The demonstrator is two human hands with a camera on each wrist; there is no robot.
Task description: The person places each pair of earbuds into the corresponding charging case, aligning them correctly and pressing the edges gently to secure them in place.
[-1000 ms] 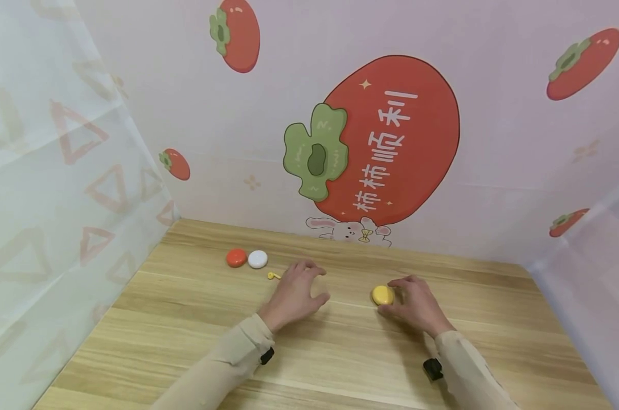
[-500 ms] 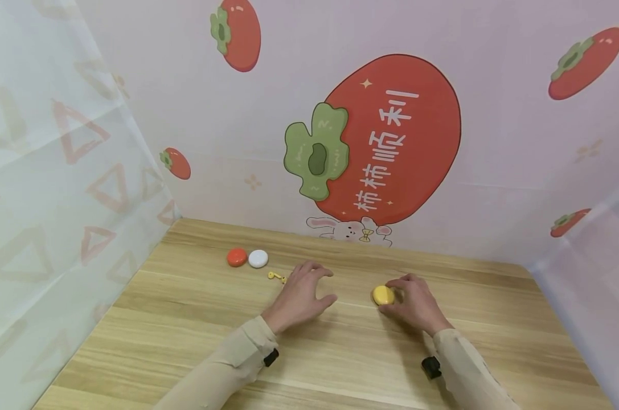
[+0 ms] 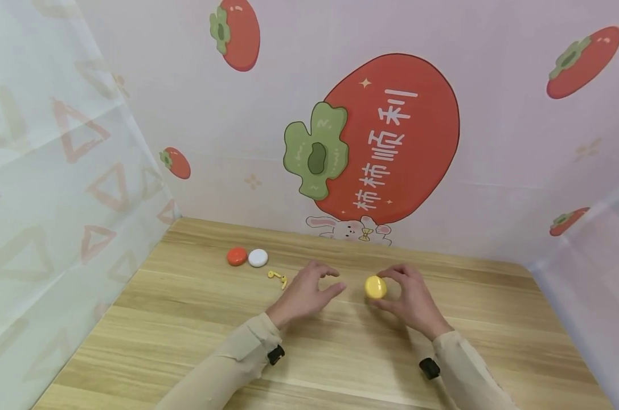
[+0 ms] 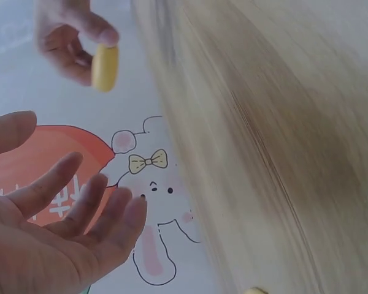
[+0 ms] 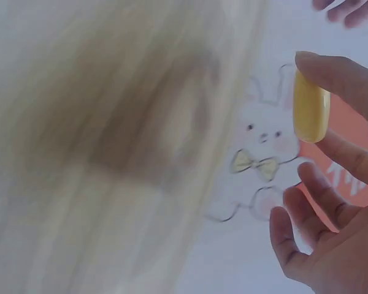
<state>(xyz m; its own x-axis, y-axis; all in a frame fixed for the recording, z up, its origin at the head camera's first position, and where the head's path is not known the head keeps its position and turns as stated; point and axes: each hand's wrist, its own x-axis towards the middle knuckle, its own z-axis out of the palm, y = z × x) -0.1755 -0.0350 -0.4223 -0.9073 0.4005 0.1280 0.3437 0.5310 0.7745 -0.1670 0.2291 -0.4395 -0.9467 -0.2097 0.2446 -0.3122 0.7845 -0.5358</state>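
My right hand (image 3: 410, 299) pinches a round, glossy yellow earbud case (image 3: 375, 287) between thumb and finger, holding it up off the table. In the right wrist view the case (image 5: 311, 111) appears edge-on and closed, with the other fingers (image 5: 313, 196) spread away from it. My left hand (image 3: 305, 293) hovers to the left of the case, fingers relaxed and apart, holding nothing. One yellow earbud (image 3: 271, 274) and another yellow earbud (image 3: 284, 280) lie on the table just left of the left hand.
A red round case (image 3: 236, 256) and a white round case (image 3: 258, 258) sit side by side at the back left of the wooden table (image 3: 186, 319). Behind the table rises a printed wall (image 3: 494, 142), with side walls at left and right.
The right hand has raised the yellow earbud case off the table and moved it slightly left. My left hand has shifted right, uncovering the second earbud.
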